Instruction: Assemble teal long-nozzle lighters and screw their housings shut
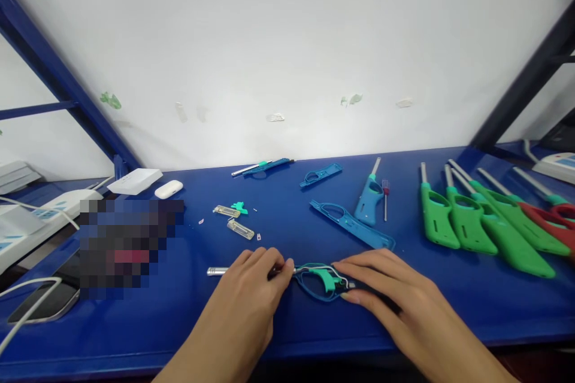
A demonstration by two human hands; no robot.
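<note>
An opened blue lighter half-shell (320,281) with a teal trigger and thin wires lies on the blue bench (179,323) near its front edge. Its metal tube (218,271) points left. My left hand (254,287) pinches the shell's left end where the tube joins it, fingers closed. My right hand (381,281) lies over the shell's right end with fingers stretched flat, pressing on it.
Behind lie a blue shell half (353,225), a blue lighter (369,196), a small blue part (321,175), clear inserts (240,228) and a red-handled tool (385,197). Several green lighters (467,221) and red ones (550,221) line the right. Phone (45,302), white boxes and earbud case (168,189) sit left.
</note>
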